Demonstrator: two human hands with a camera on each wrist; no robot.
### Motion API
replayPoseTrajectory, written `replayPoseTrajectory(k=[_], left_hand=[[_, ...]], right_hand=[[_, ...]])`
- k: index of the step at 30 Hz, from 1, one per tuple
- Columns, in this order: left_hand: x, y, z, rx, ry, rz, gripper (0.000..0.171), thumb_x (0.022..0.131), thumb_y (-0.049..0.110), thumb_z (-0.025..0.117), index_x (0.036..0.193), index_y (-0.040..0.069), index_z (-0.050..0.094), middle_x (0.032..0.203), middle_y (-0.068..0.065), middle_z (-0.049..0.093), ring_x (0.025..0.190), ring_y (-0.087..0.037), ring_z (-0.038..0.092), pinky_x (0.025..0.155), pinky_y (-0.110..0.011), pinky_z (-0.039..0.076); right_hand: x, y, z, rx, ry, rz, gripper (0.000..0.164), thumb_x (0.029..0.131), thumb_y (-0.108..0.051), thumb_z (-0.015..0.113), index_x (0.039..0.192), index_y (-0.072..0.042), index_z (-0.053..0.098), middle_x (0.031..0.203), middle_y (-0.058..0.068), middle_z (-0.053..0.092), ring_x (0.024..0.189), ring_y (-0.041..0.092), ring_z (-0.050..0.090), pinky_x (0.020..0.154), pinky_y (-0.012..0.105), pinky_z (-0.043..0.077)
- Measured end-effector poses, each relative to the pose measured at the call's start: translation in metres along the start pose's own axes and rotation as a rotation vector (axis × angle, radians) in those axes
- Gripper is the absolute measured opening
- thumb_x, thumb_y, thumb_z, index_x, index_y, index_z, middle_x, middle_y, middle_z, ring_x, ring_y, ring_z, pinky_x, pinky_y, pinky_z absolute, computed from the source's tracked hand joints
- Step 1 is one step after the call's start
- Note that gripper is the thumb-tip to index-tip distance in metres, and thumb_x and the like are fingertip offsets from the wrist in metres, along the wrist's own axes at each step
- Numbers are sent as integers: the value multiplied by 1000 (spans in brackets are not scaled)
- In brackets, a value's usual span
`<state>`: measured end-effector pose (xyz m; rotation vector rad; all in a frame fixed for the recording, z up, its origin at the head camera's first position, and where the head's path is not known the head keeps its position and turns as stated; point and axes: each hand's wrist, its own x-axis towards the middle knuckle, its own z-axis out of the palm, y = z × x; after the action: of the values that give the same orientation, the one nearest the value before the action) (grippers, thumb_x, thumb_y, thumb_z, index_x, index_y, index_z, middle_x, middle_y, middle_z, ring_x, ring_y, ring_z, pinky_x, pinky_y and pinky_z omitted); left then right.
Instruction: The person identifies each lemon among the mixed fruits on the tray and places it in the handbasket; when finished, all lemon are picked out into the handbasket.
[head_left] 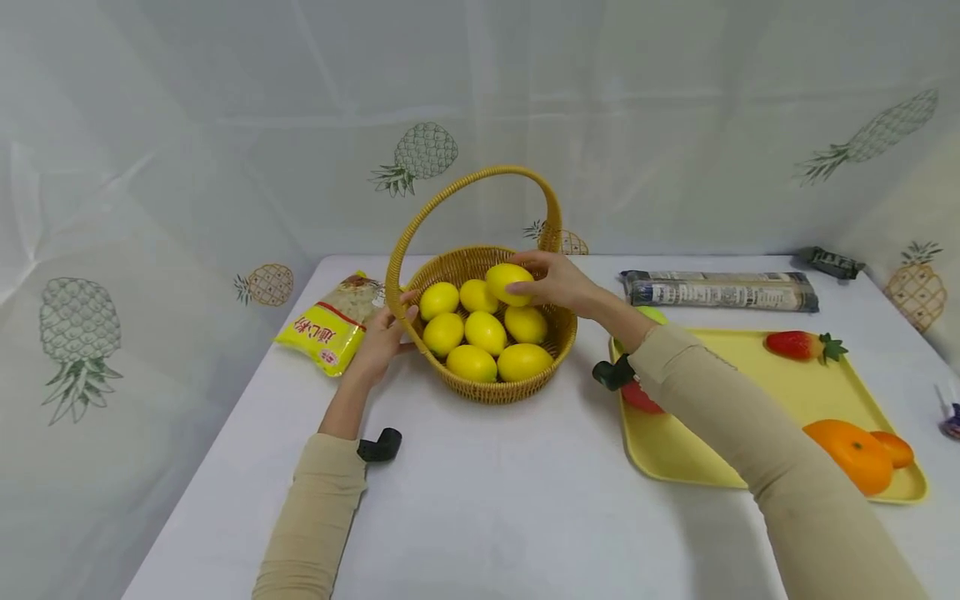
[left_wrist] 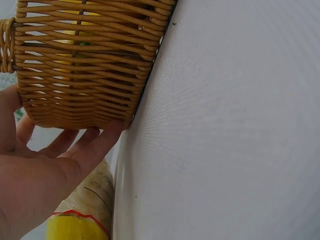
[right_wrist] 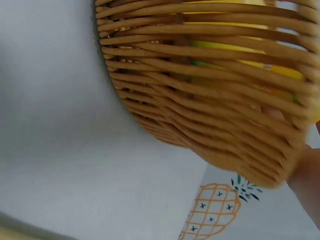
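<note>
A woven basket (head_left: 491, 392) with a tall arched handle stands on the table and holds several yellow lemons (head_left: 484, 333). My right hand (head_left: 558, 283) grips one lemon (head_left: 507, 282) at the basket's right back, over the others, thumb on its near side. In the right wrist view the basket's woven wall (right_wrist: 210, 100) hides most of that hand. Against the basket's left side rests my left hand (head_left: 381, 337). Its extended fingers (left_wrist: 95, 150) touch the outside of the weave in the left wrist view.
A yellow-labelled food bag (head_left: 330, 329) lies left of the basket. To the right, a yellow tray (head_left: 720, 467) bears a strawberry (head_left: 798, 345), an orange (head_left: 855, 454) and other fruit, partly behind my right arm. A long dark-ended package (head_left: 720, 290) lies behind the tray.
</note>
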<state>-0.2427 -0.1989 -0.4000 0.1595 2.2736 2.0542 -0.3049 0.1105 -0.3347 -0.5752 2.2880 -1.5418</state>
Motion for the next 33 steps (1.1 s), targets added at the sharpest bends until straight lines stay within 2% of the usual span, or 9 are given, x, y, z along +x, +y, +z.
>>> replayPoseTrajectory(k=[5,8,15,19,22,28,30,33], left_hand=[[0,3,1,-3,-3,-9,48,104,26,45,149,12,36,153,-12,27,137,-34,29,97,-59,43],[0,4,2,-22,-12,-19,49,104,26,45,150,11,35,154,-12,25,138,-34,28,99,-60,41],[-7,17,6,-57,-37,-34,49,105,19,42,150,3,31,155,-17,23,139,-36,26,100,-62,38],[-12,25,9,-46,-36,-40,48,105,17,41,150,2,31,155,-18,23,139,-36,26,100,-62,38],[-13,28,10,-41,-31,-46,48,105,18,42,150,2,32,155,-17,24,138,-36,27,101,-61,38],[-13,28,9,-36,-28,-48,48,105,18,42,150,3,32,155,-17,23,139,-37,26,100,-62,38],[-12,25,7,-35,-24,-45,48,105,19,42,150,3,32,155,-17,23,139,-36,26,99,-62,39],[-8,19,5,-33,-19,-39,48,105,21,43,150,5,33,155,-15,24,138,-35,27,99,-61,40]], right_hand=[[9,0,6,-120,43,1,53,91,-24,70,139,-10,51,132,15,51,110,27,51,86,37,50],[12,0,8,-184,56,7,51,90,-25,71,136,-9,54,129,16,52,105,29,54,83,38,52],[10,-2,6,-309,59,-11,50,89,-26,72,133,-6,58,132,15,55,121,29,50,97,41,46],[7,-2,1,-258,57,-14,46,90,-21,71,132,-4,59,128,14,58,114,30,54,92,44,49],[4,-1,-2,-210,87,-21,43,91,-17,70,130,-3,59,124,13,59,108,29,56,89,44,50],[1,3,-1,-130,180,-58,37,94,-19,67,125,-1,62,118,13,62,108,27,57,94,42,47],[1,3,0,-68,203,-65,35,95,-21,64,124,-1,62,118,14,63,107,28,57,94,44,47],[1,2,0,68,184,-59,39,98,-24,59,129,0,58,122,19,60,111,32,56,96,46,47]])
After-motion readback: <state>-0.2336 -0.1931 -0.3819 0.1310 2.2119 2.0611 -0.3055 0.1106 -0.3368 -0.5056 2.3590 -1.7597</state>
